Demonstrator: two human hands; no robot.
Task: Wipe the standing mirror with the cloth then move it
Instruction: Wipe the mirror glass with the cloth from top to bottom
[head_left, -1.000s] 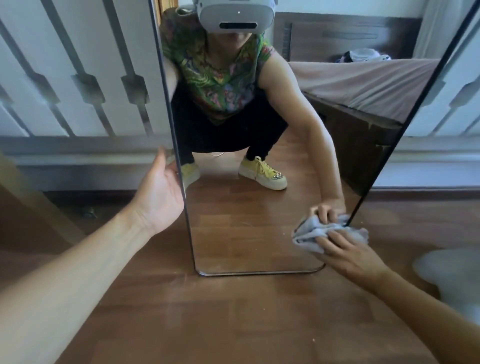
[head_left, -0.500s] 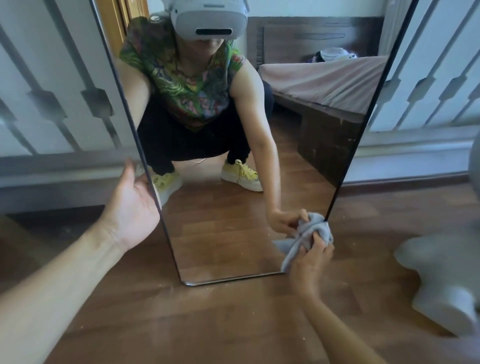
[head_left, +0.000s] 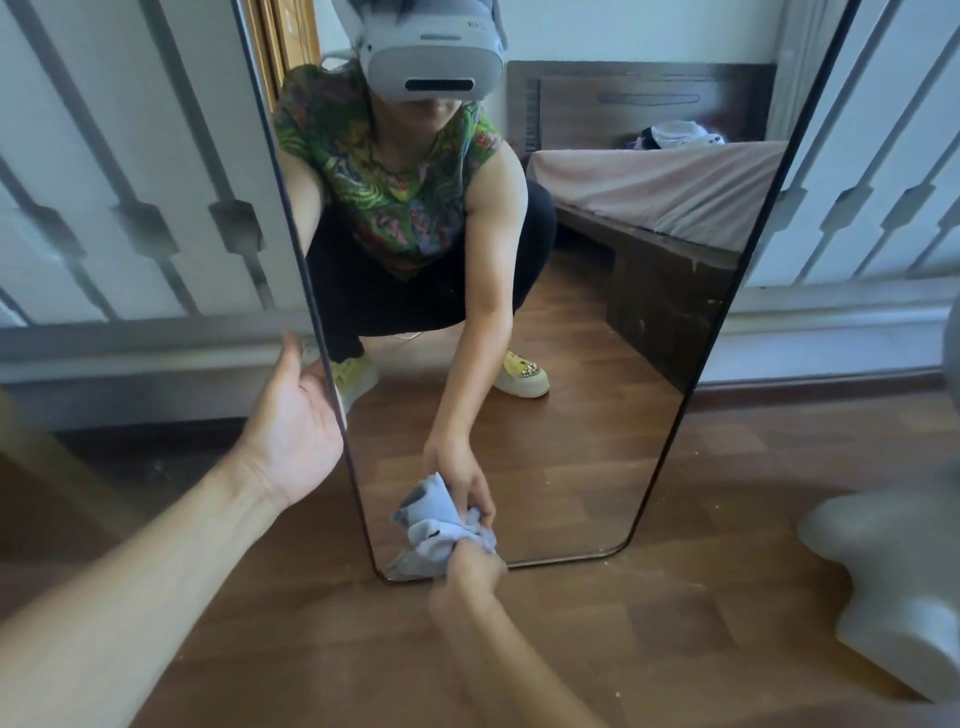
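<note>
A tall standing mirror (head_left: 597, 441) with a thin dark frame rests on the wooden floor, leaning against a white panelled wall. My left hand (head_left: 296, 431) holds its left edge low down, thumb up on the near side, fingers hidden behind the frame. My right hand (head_left: 470, 577) grips a crumpled light blue cloth (head_left: 441, 540) and presses it on the glass at the bottom left corner. The mirror reflects me crouching with a headset on.
A white fan base (head_left: 893, 587) stands on the floor at the right, close to the mirror's right side. White panelled wall (head_left: 104, 182) runs behind. Wooden floor (head_left: 337, 649) lies in front. A bed shows only as a reflection.
My right hand has swept the cloth leftwards along the bottom of the glass, from the right edge to the lower left corner. My left hand keeps its hold on the left edge.
</note>
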